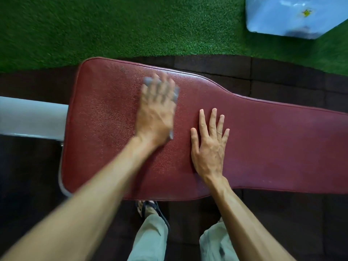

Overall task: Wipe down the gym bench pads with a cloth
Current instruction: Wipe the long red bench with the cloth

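Green turf (113,31) and dark floor tiles (282,78) lay beyond a red bench pad (263,147). Left hand (156,113), blurred, pressed a grey cloth (176,93) flat on the pad's wide end. Right hand (209,146) rested beside it, fingers spread, empty.

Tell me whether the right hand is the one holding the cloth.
No. The right hand lies flat and bare on the red bench pad, while the left hand presses the grey cloth down.
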`<action>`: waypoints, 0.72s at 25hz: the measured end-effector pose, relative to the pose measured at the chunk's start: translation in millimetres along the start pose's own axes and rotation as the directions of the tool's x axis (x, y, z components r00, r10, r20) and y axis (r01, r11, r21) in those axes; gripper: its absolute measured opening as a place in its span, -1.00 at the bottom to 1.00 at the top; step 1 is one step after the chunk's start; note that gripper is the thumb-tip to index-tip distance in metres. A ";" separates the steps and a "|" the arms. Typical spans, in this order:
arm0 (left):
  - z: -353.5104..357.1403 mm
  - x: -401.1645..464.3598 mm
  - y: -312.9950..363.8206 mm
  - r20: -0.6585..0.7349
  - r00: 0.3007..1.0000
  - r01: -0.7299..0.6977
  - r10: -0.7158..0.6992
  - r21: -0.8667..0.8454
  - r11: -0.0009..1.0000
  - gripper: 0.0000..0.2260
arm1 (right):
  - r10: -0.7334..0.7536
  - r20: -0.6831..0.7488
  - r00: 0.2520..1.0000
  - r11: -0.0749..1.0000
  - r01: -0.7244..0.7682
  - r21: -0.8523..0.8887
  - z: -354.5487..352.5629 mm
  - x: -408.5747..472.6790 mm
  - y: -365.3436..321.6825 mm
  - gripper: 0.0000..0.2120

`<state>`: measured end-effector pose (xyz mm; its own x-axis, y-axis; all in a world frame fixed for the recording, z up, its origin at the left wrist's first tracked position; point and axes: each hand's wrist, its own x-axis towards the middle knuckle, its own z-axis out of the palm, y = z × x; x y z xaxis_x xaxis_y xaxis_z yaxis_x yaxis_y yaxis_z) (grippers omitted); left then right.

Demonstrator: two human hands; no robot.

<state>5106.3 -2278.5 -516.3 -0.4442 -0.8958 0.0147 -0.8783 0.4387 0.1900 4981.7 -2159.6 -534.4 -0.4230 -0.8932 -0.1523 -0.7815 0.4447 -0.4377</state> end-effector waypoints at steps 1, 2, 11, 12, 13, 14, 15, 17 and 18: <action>9.1 -30.7 27.4 0.036 0.995 -0.096 0.097 -0.012 0.995 -0.48 | -0.005 0.004 1.000 1.000 0.005 0.011 -3.5 -1.8 8.0 -0.47; 12.1 -66.6 43.6 0.084 0.983 -0.163 0.165 -0.030 0.986 -0.49 | 0.002 0.009 1.000 1.000 -0.003 0.018 -7.7 -4.1 18.2 -0.47; -2.0 -19.6 -0.8 0.015 0.979 0.201 -0.202 0.042 0.979 -0.48 | 0.060 0.035 0.998 0.998 -0.059 -0.036 -39.4 -7.7 103.7 -0.42; 8.6 0.2 30.8 0.007 0.985 0.171 -0.171 0.015 0.985 -0.48 | 0.064 0.039 0.997 0.998 -0.063 -0.027 -41.7 -7.7 109.5 -0.42; 20.1 11.1 64.5 0.017 0.994 0.107 -0.107 -0.008 0.994 -0.48 | 0.068 0.042 0.997 0.997 -0.067 -0.023 -44.5 -7.0 117.3 -0.42; 28.4 10.1 97.0 0.035 0.999 0.019 -0.018 -0.019 1.000 -0.49 | 0.074 0.047 0.996 0.997 -0.072 -0.030 -48.9 -6.8 127.2 -0.42; 34.3 -4.0 124.2 0.070 0.994 -0.084 0.085 -0.013 0.996 -0.49 | 0.079 0.051 0.996 0.996 -0.077 -0.047 -54.2 -7.0 139.1 -0.41; 40.3 -63.7 151.4 0.164 0.964 -0.212 0.208 0.012 0.977 -0.47 | 0.088 0.058 0.994 0.993 -0.083 -0.080 -66.9 -7.3 167.5 -0.39; 36.0 -99.9 152.2 0.205 0.946 -0.260 0.250 0.021 0.965 -0.43 | 0.093 0.065 0.994 0.992 -0.087 -0.089 -73.8 -8.2 183.1 -0.38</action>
<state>5010.7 -2119.6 -524.2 -0.6765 -0.7230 -0.1398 -0.7361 0.6580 0.1586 4808.2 -2066.0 -547.9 -0.4633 -0.8504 -0.2495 -0.7794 0.5250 -0.3420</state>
